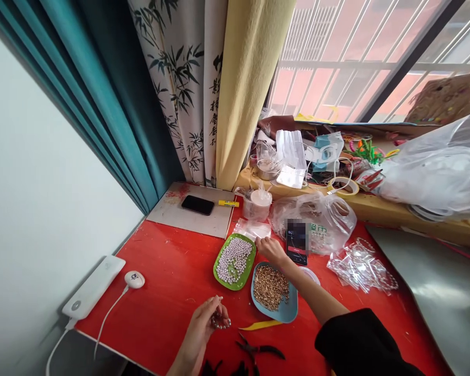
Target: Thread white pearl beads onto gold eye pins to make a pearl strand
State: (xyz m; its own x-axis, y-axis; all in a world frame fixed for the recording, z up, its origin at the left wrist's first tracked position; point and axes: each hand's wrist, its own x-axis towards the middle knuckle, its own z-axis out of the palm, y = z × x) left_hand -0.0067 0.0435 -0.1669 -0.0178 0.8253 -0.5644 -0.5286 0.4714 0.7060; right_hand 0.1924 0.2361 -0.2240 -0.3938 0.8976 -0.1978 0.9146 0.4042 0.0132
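Pinched in my left hand [207, 319] is a beaded bracelet [222, 325], hanging from the curled fingers above the red table's near part. My right hand [272, 249] reaches farther out, its fingers closed at the edge of a small clear plastic bag [253, 228]. Just left of it lies a green tray [235, 286] of pearl-white beads [232, 256]. Under my right forearm sits a blue tray [292, 313] with gold beads [270, 286], partly covered by the arm. Pliers with black handles [264, 349] rest near the front edge, beside a yellow strip [260, 325].
Behind the trays stand a plastic tub [256, 204], a carrier bag [317, 214] and an upright phone [296, 245]. Clear packets [360, 266] lie right. Another phone [198, 205] is on a grey board [196, 224]. A white power strip [96, 286] lies left. The windowsill is cluttered.
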